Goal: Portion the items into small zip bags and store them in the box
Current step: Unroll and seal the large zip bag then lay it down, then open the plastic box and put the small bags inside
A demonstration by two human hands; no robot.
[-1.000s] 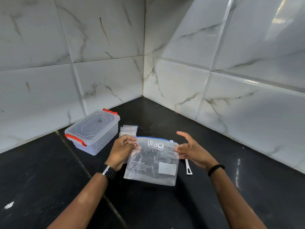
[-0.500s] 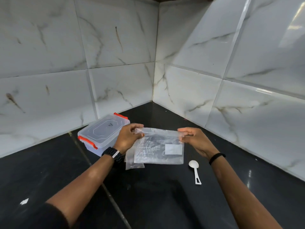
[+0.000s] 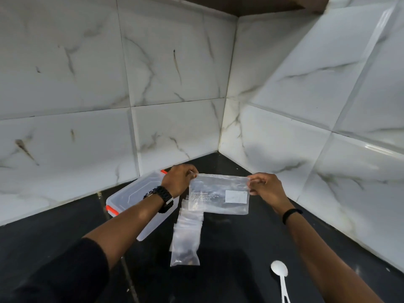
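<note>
since 0.5 s ago both hands raised the large zip bag [image 3: 219, 196] higher above the counter [image 3: 65, 232]. left hand [image 3: 178, 179] and right hand [image 3: 263, 186] each pinch a top corner. advice: part the seal evenly, keep the mouth level. box [image 3: 129, 193] near left wall edge, lid on.

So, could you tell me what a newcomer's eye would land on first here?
Probably the large clear bag, held up mid-frame by its top corners between the left hand and right hand. Next, the orange-clipped box behind the left wrist, and the white spoon at lower right.
</note>
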